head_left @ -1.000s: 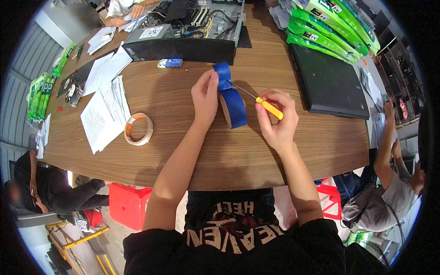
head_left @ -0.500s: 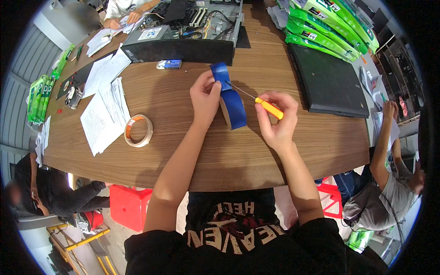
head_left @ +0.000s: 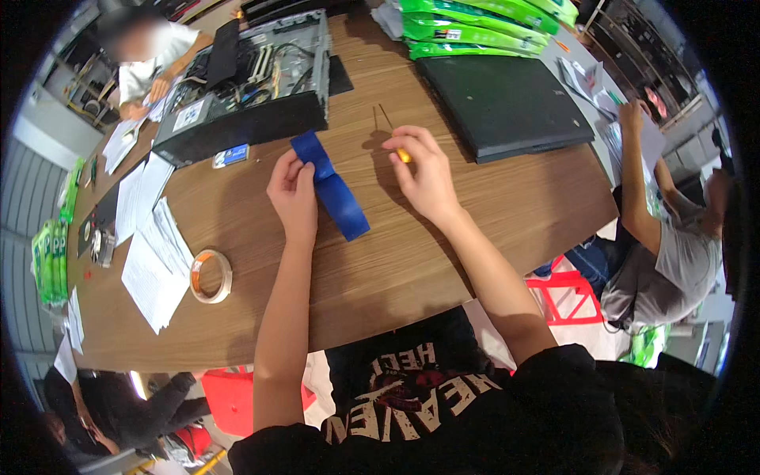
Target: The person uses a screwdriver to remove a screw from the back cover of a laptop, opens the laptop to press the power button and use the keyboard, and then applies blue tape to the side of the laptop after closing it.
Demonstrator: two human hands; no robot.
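My left hand is closed on a roll of blue tape, gripping near its loose end. The pulled-out flap sticks up past my fingertips, while the wound part hangs down to the right. My right hand holds a screwdriver by its yellow handle, which my fingers mostly cover. Its thin shaft points up and away toward the far side, apart from the tape, and casts a shadow on the wooden table.
An opened computer case stands far left, a small blue-and-white box before it. A black laptop lies right, beside stacked green packs. Left are papers and a masking tape roll. Other people sit around the table.
The screwdriver's tip has left the blue tape and swung to point away. My hands are farther apart. The whole view has turned, shifting the table's things leftward.
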